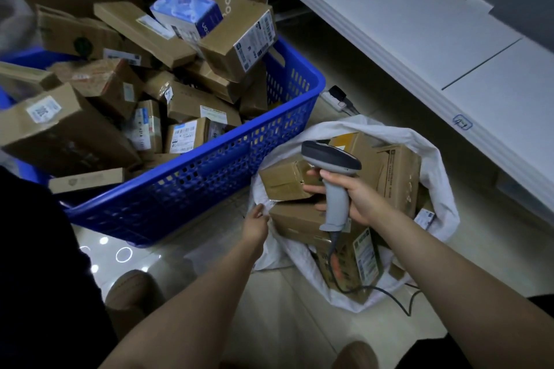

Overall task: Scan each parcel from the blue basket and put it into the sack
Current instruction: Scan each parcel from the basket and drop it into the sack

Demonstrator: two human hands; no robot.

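Over crumpled white sack (434, 159): right hand (356, 201) gripping smooth grey scanner (332, 177).

- We see a bright blue basket (209, 177) on the left, its walls pierced with a regular grid of small holes.
- Inside it we find brown cardboard parcels (186, 105) carrying white labels with black barcodes.
- At the far side of the pile sits a blue-and-white printed box (187, 13).
- A brown box beside it (239, 39) bears white lettering on its flap.
- The sack (431, 177) on the right is white, and the boxes in it are brown.
- The scanner (332, 177) is light grey with a darker grey head and a black cable.
- The floor (299, 323) is pale glossy tile.
- The shelving (419, 27) at far right is white, with a small blue-outlined tag (462, 122).
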